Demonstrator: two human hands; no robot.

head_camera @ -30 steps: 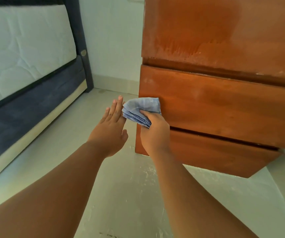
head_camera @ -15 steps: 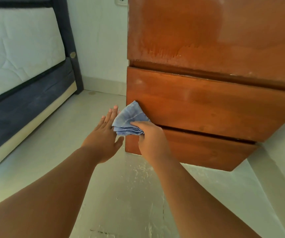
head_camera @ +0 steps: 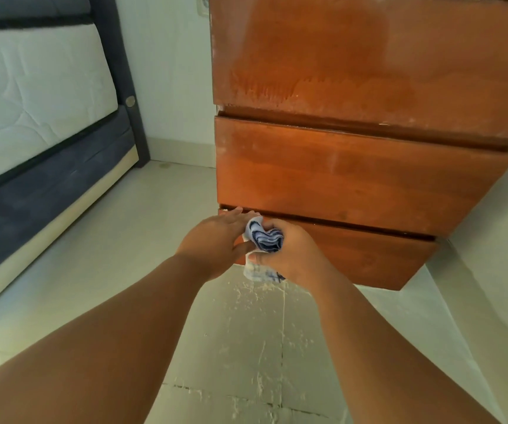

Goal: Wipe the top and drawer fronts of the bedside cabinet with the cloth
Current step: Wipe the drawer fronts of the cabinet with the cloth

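Since the cloth (head_camera: 266, 238) sits bunched in our right hand (head_camera: 292, 255), fingers curled round it, we judge we're regripping for a fresh face; left hand (head_camera: 213, 240) flat, fingers straight, steadying the wad from its left; both hands just in front of the bottom drawer front (head_camera: 363, 258), at its left corner; cabinet (head_camera: 353, 71) rises beyond them; no brand, label or writing readable.
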